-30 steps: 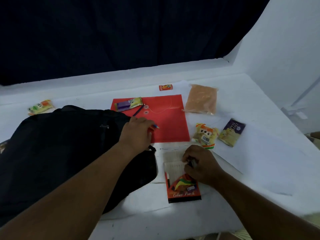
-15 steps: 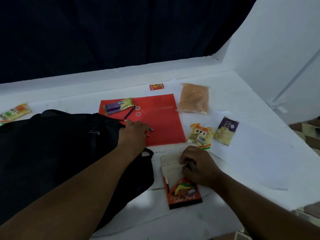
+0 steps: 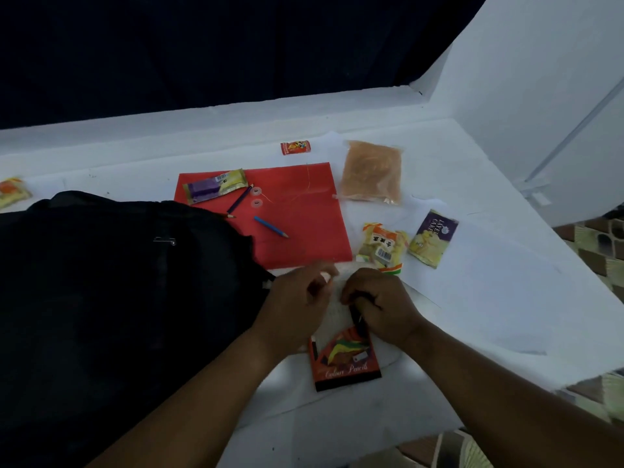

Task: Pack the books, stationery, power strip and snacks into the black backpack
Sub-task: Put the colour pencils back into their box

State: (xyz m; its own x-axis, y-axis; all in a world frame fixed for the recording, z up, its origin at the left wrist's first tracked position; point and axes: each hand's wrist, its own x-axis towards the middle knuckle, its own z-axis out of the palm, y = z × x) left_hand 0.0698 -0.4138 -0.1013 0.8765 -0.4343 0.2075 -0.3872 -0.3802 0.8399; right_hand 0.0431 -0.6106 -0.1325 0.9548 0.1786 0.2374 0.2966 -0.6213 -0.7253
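The black backpack [image 3: 118, 282] lies flat across the left of the white table [image 3: 489, 298]. In front of me is an orange colour pencil box [image 3: 344, 363] with its pale inner tray pulled out. My right hand [image 3: 378, 305] grips a dark pencil-like thing at the box's open end. My left hand [image 3: 297, 298], blurred, hovers at the tray with fingers half curled; I cannot tell whether it holds anything. A blue pencil [image 3: 271, 227] and a dark pencil [image 3: 240, 202] lie on the red folder [image 3: 304, 231], beside a purple and yellow snack bar [image 3: 214, 190].
Snacks lie around the folder: an orange bag [image 3: 371, 172], a yellow packet [image 3: 383, 248], a purple layer cake packet [image 3: 432, 238], a small red packet [image 3: 295, 147] and a packet at far left [image 3: 11, 192]. The table's edge runs down the right, above tiled floor.
My left hand has left the red folder and come back to the pencil box beside my right hand. The blue pencil now lies uncovered on the folder.
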